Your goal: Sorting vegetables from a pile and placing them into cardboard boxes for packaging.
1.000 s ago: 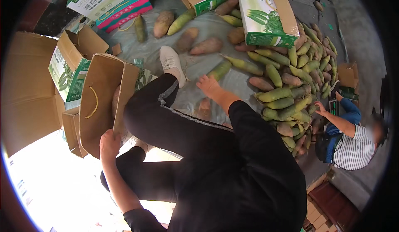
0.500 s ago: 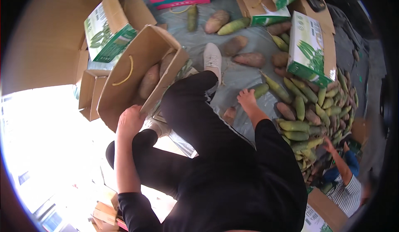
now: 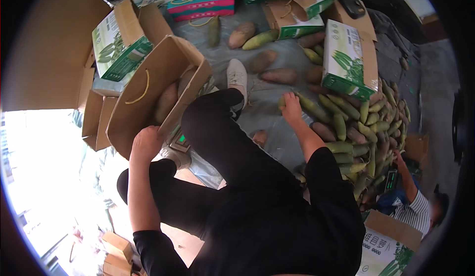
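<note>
My left hand (image 3: 147,142) is closed on the near edge of an open cardboard box (image 3: 129,122), which leans beside my knee. Inside the box lie a couple of reddish-brown root vegetables (image 3: 167,102); a yellow cord handle (image 3: 141,90) hangs on its inner wall. Over the grey sheet, my right hand (image 3: 292,110) is closed around a green radish (image 3: 282,102), mostly hidden by the fingers. A scale (image 3: 181,140) with a lit green display shows partly beneath the box, next to my shoe.
A heap of green radishes (image 3: 381,127) lies to the right, with a co-worker (image 3: 413,202) in a striped top beyond it. Reddish-brown roots (image 3: 278,75) are scattered ahead. Printed cartons (image 3: 349,61) stand around the grey plastic sheet (image 3: 217,58); another carton (image 3: 121,48) is at left.
My right hand has turned and drawn the green radish off its earlier spot beside the heap. My left hand stays on the box edge. The whole view has shifted slightly.
</note>
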Demonstrator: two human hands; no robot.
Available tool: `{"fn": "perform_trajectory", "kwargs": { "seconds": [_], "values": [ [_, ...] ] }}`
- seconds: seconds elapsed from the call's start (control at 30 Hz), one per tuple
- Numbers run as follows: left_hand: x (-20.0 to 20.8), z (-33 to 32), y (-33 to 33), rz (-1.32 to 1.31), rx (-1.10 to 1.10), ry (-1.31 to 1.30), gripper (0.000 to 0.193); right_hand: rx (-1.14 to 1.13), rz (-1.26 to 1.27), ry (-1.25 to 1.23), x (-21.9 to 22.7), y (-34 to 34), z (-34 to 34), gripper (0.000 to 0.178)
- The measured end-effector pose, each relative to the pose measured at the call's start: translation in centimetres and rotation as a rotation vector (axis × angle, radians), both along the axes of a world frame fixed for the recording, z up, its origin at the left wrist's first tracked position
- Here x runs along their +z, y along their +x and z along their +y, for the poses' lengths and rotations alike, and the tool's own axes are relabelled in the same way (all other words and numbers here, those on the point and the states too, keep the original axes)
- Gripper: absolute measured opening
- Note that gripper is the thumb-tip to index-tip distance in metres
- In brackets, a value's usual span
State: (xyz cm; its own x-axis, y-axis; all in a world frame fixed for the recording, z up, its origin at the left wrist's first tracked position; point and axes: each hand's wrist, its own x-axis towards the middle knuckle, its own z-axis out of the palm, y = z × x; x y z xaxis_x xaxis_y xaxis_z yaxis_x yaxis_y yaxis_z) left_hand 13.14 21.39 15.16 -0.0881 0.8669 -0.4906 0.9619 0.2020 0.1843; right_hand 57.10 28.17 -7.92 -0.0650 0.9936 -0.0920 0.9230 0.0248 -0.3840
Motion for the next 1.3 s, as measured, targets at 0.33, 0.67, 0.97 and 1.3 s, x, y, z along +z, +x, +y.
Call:
{"fn": "perform_trajectory", "kwargs": {
  "seconds": [0.33,0.67,0.97,1.3],
  "values": [
    [-1.0,-0.6,-0.8,-0.089,0.081,0.01,0.023,-0.04,0.759,0.443,15.6,-7.0,3.7,0.055],
    [0.2,-1.0,-0.1,-0.126,0.031,0.062,0.022,0.371,1.181,0.502,28.8,-19.3,5.0,0.051],
    [1.9,-0.1,2.8,-0.062,-0.005,0.054,0.021,0.436,0.998,-0.114,21.8,-31.8,6.8,0.044],
    [0.8,-0.9,0.7,-0.122,0.075,0.0,0.021,0.359,1.164,0.285,21.5,-25.5,5.3,0.011]
  ]
}}
